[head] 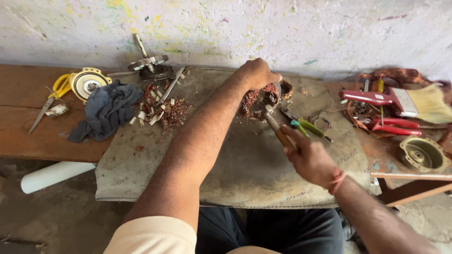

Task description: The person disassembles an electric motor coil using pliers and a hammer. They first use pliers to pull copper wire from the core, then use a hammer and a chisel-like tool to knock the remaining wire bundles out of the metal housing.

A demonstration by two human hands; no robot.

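Observation:
My left hand (256,73) grips a round motor stator (263,98) with reddish copper winding, holding it on edge on a grey sack mat (245,164). My right hand (308,157) holds a wooden-handled tool (278,128) whose metal tip touches the stator's winding. Green-handled pliers (308,128) lie just beyond my right hand on the mat.
Copper scraps and white insulation bits (162,110) lie at the mat's left, next to a dark cloth (106,110), a rotor with shaft (148,63), a yellow motor cover (87,83) and scissors (49,101). At right are a red-handled brush (400,101), red pliers (393,127) and a brass cover (421,154).

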